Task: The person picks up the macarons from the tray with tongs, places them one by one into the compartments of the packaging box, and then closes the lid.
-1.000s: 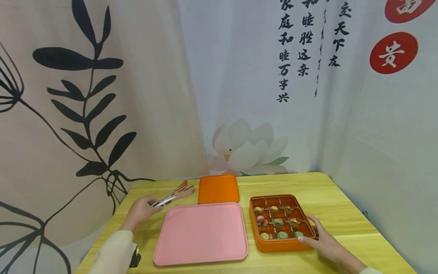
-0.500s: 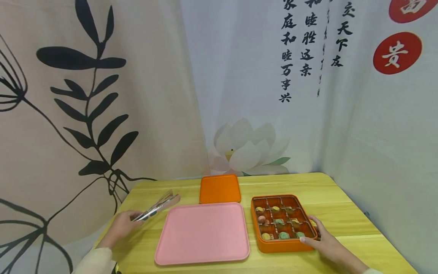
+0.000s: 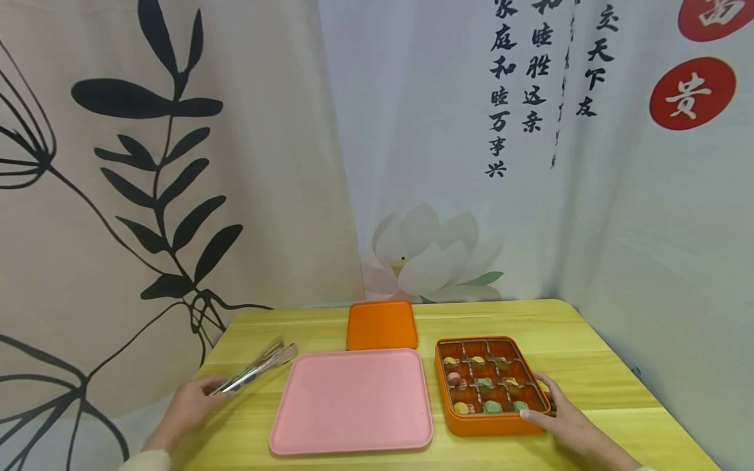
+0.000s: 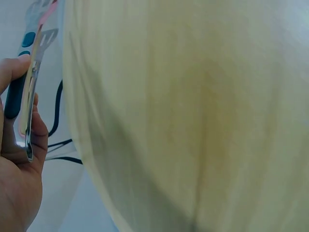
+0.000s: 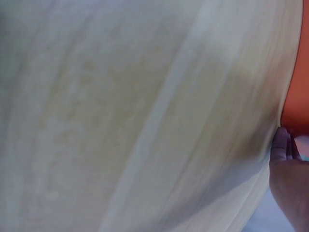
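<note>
Pointing away from the person and rightward, the tongs (image 3: 254, 367) slant at the left of the worktop (image 3: 612, 405), their long axis running from the left hand (image 3: 191, 405) toward the far left corner of the pink tray (image 3: 353, 402). The left fingers grip the tongs by the handle end. The right hand (image 3: 565, 418) holds the orange box (image 3: 495, 427) at its near right corner, compartments facing up.
</note>
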`<state>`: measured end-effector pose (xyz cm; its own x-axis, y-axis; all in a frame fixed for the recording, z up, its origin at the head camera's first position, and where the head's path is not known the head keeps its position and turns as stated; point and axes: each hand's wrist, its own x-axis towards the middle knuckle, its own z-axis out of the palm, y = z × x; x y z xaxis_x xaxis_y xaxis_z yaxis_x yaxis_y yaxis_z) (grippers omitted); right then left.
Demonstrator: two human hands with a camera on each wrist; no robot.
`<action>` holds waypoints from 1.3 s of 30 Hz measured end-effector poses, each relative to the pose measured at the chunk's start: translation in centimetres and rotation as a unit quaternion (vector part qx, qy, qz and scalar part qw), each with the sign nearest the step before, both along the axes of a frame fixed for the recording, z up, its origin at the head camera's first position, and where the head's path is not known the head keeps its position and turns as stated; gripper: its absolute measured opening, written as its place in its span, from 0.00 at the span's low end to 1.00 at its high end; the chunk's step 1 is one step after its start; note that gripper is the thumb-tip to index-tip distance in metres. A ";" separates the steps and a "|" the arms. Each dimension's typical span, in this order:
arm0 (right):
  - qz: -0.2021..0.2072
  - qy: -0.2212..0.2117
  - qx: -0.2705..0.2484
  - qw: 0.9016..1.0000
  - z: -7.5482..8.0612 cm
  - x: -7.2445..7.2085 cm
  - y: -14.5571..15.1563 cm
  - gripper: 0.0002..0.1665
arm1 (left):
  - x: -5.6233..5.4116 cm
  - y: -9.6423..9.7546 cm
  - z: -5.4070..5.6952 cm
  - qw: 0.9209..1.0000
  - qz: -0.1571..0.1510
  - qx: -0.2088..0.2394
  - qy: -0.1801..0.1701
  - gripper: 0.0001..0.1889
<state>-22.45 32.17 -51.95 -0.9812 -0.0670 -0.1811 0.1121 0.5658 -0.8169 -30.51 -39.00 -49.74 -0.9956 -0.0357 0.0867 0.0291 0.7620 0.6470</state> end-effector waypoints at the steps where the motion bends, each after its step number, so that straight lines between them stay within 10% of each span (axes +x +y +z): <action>1: 0.000 -0.001 0.000 1.000 0.0 0.0 0.0 0.52 | 0.1 -0.1 -0.1 1.000 0.004 -0.002 0.000 0.22; 39: 0.005 0.004 -0.014 1.000 0.0 0.1 0.0 0.51 | 2.2 -2.4 -1.2 0.999 0.031 -0.014 -0.038 0.27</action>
<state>-22.31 32.15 -51.94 -0.9817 -0.0815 -0.1720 0.1007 0.5442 -0.8329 -28.27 -41.45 -50.95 -0.9952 -0.0967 0.0129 -0.0675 0.7780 0.6246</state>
